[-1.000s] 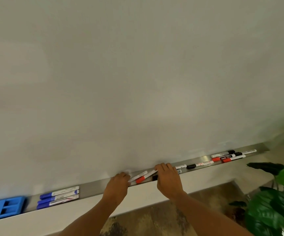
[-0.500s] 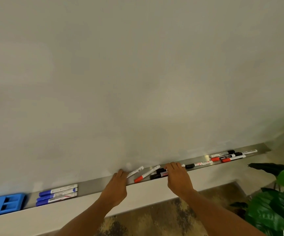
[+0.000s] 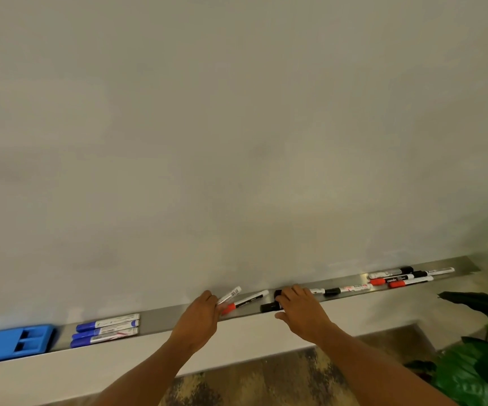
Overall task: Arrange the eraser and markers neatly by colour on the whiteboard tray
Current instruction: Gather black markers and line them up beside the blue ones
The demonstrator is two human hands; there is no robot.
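Brushed metal tray (image 3: 166,315), plastic eraser (image 3: 11,342)

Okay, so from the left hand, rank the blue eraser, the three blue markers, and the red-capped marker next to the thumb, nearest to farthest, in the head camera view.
1. The red-capped marker, just right of the left hand on the tray.
2. The three blue markers, stacked together further left along the tray.
3. The blue eraser, at the tray's far left end.

One word can be read: "camlin", in white letters on the dark barrel of a red-capped marker (image 3: 392,280) lying among the markers at the right end of the tray (image 3: 160,316). Print on the other markers' labels is too small and blurred to read
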